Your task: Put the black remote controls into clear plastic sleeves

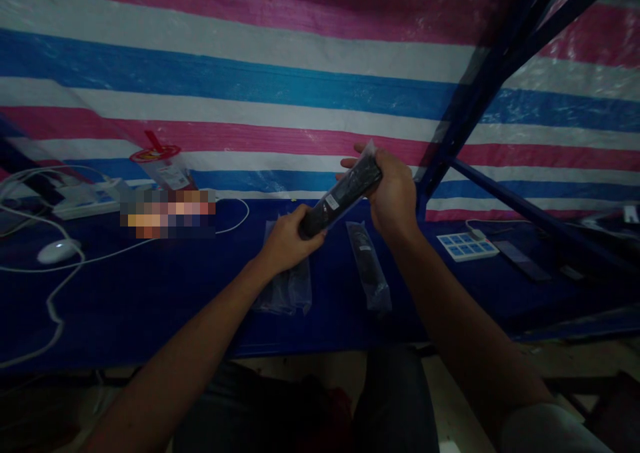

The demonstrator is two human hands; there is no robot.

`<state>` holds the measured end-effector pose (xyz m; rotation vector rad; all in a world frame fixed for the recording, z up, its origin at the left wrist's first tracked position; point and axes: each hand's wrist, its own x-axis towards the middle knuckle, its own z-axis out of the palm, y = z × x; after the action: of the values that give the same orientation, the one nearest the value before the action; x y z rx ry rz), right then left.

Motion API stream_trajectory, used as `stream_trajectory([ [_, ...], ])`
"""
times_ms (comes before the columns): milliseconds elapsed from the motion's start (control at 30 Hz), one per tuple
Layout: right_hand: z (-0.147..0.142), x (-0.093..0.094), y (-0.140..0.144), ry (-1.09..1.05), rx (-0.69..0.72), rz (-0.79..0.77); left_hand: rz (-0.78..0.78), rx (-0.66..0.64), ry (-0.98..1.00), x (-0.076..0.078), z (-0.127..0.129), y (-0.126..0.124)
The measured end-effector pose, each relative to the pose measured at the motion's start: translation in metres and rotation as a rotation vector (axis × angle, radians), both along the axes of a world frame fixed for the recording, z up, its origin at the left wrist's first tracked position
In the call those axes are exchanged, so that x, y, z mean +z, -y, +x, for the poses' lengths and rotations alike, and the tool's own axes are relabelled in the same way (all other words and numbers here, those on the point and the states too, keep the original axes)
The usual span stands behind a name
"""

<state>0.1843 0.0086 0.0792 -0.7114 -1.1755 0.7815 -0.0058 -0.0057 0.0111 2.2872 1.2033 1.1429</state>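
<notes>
My left hand [293, 240] is closed around the lower end of a slim dark object in a clear plastic sleeve [345, 193] with a small white label. It is held tilted above the table, its upper end to the right. Against that upper end lies my right hand [393, 186], its fingers stretched out behind the sleeve and its thumb hidden. Beneath my left hand, several similar sleeved packages [290, 286] lie side by side, partly covered. Another sleeved dark package [369, 263] with a pale label rests below my right hand. What the dark objects are I cannot make out.
On the blue table [200, 306] to the left are a white mouse [59, 251], cables, a power strip [90, 200] and a lidded cup [167, 170]. A white socket block [467, 245] and a phone-like slab [523, 260] lie right. A blue metal frame [470, 120] rises before the striped sheet.
</notes>
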Motion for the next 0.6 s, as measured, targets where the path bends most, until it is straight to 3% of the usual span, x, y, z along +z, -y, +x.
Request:
stream_trajectory([
  [333, 0.007, -0.006, 0.004, 0.09, -0.041, -0.068, 0.098, 0.024, -0.169, -0.004, -0.019, -0.007],
  [600, 0.002, -0.01, 0.008, 0.171, -0.08, -0.021, 0.098, 0.044, -0.191, -0.011, -0.034, -0.01],
])
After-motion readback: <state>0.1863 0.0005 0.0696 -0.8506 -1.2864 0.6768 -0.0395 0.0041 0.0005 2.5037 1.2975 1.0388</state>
